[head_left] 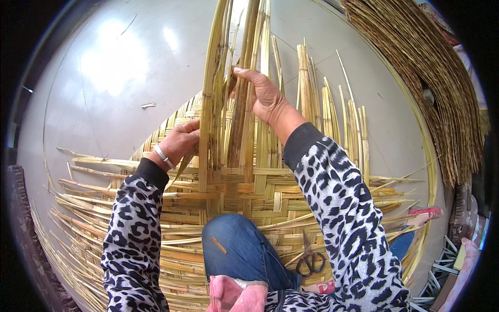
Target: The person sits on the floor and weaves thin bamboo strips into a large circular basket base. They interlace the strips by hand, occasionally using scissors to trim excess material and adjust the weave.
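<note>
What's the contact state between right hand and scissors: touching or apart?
Apart. The head view shows the right hand up at the upright strips, while the scissors lie lower, beside the denim-clad knee, with weave visible between them.

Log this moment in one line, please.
left hand: touching raised strips | right hand: holding raised strips | mat: woven middle, unwoven sides | scissors: on mat, right of knee

bright glare (115, 57) washes out the glossy floor (67, 119) at upper left, fisheye curvature darkening to black corners.
</note>
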`<action>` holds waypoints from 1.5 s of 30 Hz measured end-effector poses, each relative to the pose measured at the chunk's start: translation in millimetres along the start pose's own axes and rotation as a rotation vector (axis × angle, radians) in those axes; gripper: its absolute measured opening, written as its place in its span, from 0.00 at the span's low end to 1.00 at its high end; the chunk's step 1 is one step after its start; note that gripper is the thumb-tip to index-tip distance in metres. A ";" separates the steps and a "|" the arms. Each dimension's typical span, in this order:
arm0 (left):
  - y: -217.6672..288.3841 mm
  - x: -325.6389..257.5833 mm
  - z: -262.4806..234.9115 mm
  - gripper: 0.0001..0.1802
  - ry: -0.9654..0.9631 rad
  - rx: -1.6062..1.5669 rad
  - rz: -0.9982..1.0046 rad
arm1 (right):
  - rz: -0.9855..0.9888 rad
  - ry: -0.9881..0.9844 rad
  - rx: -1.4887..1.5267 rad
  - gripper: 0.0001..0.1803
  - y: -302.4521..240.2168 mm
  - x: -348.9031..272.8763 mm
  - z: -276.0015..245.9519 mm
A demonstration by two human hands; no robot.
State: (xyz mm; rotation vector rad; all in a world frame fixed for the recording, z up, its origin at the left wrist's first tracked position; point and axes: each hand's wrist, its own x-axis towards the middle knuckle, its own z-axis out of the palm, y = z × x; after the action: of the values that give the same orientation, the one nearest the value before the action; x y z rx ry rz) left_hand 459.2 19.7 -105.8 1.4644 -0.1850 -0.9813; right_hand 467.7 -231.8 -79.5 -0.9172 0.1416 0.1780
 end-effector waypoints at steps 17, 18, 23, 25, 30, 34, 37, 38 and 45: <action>3.4 2.2 5.5 0.15 0.071 0.107 -0.069 | -0.152 0.479 -0.691 0.25 -45.0 19.6 -10.1; 4.4 2.8 2.2 0.14 0.105 0.224 -0.089 | -0.086 0.369 -0.496 0.24 -42.1 6.6 -23.9; 3.0 11.0 -19.0 0.16 0.080 0.582 -0.076 | -0.061 0.484 -0.347 0.20 -5.2 -83.7 -90.0; 2.9 14.0 -25.0 0.17 0.083 0.928 -0.063 | -0.076 0.587 -0.292 0.19 11.3 -124.3 -109.5; -0.5 13.8 -24.4 0.17 0.024 1.115 -0.049 | -0.090 0.736 -0.086 0.16 35.1 -205.7 -139.3; -8.5 17.9 -24.9 0.19 0.061 1.055 -0.083 | -0.135 0.752 -0.017 0.15 49.8 -220.2 -153.4; -25.2 22.4 -27.0 0.18 -0.040 1.408 -0.053 | -0.177 0.752 0.036 0.14 54.9 -211.4 -160.7; -31.1 20.8 -29.1 0.17 -0.025 1.286 -0.097 | -0.147 0.776 0.055 0.14 55.3 -209.4 -161.3; -61.5 24.9 -55.9 0.15 0.035 1.274 0.039 | -0.074 0.751 0.119 0.09 47.8 -214.5 -156.2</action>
State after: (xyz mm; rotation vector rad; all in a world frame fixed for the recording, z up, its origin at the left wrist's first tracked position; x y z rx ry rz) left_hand 484.0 56.5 -180.4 2.5938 -0.9296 -0.7948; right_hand 241.0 -347.9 -168.0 -0.8317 0.8030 -0.2515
